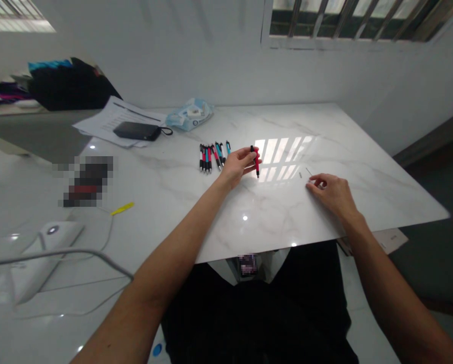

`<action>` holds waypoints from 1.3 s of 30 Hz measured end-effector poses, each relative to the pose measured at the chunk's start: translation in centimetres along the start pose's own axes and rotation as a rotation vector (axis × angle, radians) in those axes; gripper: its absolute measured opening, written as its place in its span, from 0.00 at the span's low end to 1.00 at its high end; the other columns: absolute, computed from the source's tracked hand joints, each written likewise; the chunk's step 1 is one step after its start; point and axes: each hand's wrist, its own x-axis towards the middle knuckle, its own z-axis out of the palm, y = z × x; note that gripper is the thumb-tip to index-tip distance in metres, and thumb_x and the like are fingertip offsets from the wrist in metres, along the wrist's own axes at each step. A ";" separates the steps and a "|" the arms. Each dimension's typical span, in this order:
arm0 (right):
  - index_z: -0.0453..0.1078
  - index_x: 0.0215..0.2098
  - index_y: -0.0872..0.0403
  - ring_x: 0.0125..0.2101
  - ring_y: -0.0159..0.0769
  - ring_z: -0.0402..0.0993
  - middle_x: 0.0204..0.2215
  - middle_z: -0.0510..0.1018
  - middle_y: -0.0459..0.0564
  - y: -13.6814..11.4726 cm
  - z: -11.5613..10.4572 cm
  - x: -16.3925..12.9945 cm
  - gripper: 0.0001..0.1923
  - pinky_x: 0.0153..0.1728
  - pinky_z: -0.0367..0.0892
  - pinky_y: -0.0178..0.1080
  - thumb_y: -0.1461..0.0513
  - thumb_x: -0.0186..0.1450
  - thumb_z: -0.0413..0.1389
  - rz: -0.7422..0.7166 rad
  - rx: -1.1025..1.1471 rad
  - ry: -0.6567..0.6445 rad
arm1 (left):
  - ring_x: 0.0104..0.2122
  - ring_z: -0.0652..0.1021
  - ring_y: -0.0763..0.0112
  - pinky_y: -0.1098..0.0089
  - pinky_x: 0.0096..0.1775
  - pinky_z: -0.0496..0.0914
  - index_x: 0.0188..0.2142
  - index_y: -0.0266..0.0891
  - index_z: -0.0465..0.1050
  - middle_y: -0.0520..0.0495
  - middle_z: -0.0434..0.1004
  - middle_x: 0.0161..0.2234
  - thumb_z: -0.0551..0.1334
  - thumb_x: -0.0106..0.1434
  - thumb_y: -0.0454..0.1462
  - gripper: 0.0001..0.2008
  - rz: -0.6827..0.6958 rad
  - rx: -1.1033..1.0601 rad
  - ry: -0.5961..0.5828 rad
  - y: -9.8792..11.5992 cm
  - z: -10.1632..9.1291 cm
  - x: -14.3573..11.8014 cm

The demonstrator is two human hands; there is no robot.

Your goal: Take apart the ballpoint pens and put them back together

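My left hand [237,167] pinches a red pen [257,167] with a black clip, holding it nearly upright above the white marble-look table [272,212]. To the right, my right hand [330,191] is low over the tabletop, thumb and forefinger close together. A thin stick that looks like a pen refill [309,172] sticks out at its fingertips. Just left of that lies a tiny piece, perhaps a spring [301,175]. Several pens [206,158] in red, blue, white and black lie side by side beyond my left hand.
At the back are a light-blue soft packet [190,115], printed papers [115,119] and a black power bank [137,131] with a strap. On the left lie a yellow strip [122,208], a white device [46,258] and a grey cable [97,253]. A wall borders the table's far side.
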 end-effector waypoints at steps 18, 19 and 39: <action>0.84 0.39 0.49 0.37 0.42 0.85 0.35 0.88 0.49 -10.0 4.9 8.8 0.10 0.48 0.81 0.49 0.53 0.65 0.69 -0.164 0.770 0.015 | 0.40 0.86 0.66 0.58 0.54 0.80 0.46 0.36 0.83 0.40 0.89 0.43 0.82 0.55 0.39 0.21 0.027 0.112 -0.004 -0.5 -0.1 0.0; 0.85 0.39 0.49 0.39 0.42 0.85 0.37 0.88 0.49 -10.2 5.3 8.8 0.09 0.49 0.80 0.49 0.54 0.66 0.68 -0.178 0.765 0.014 | 0.40 0.87 0.65 0.58 0.53 0.80 0.46 0.36 0.83 0.40 0.89 0.43 0.82 0.54 0.40 0.22 0.037 0.121 -0.013 -0.5 -0.1 -0.1; 0.77 0.40 0.48 0.43 0.45 0.86 0.39 0.86 0.49 -10.0 6.2 7.5 0.22 0.49 0.83 0.50 0.49 0.55 0.76 -0.009 0.973 -0.056 | 0.38 0.84 0.67 0.61 0.49 0.78 0.41 0.35 0.85 0.43 0.87 0.37 0.80 0.53 0.40 0.18 0.127 0.262 -0.073 -0.7 0.0 -0.1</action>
